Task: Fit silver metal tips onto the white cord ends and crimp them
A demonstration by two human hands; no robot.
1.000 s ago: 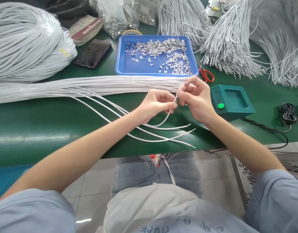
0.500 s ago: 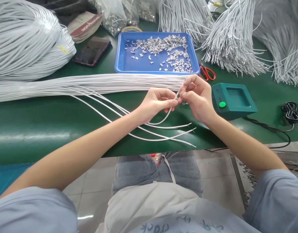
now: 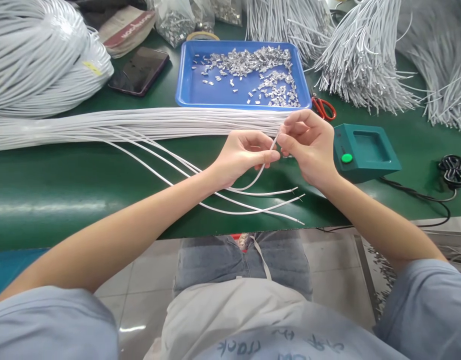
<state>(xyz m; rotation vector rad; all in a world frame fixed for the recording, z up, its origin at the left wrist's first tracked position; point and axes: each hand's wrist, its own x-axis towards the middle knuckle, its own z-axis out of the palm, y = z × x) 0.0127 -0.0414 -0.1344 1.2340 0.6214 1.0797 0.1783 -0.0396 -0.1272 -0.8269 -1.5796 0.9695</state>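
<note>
My left hand (image 3: 242,156) pinches a thin white cord (image 3: 258,175) near its end, above the green table (image 3: 58,185). Right beside it, my right hand (image 3: 309,146) is closed in a pinch at the tip of the same cord; whether a small metal clip sits between its fingers is hidden. The cord curves down from the hands to the table. Three more loose white cords (image 3: 253,205) lie under my hands, their ends pointing right. A long flat bundle of white cords (image 3: 140,125) stretches from the left edge to just behind my hands.
A blue tray (image 3: 189,90) with several small metal clips (image 3: 253,65) stands behind the bundle. Red scissors (image 3: 323,107) and a teal box with a green button (image 3: 365,150) sit to the right. A phone (image 3: 140,70), cord coils (image 3: 35,55) and cut cord bunches (image 3: 365,60) fill the back.
Both hands stay pinched on the cord end with only small finger movement. The view has shifted slightly, so everything sits a little lower or further right in the picture.
</note>
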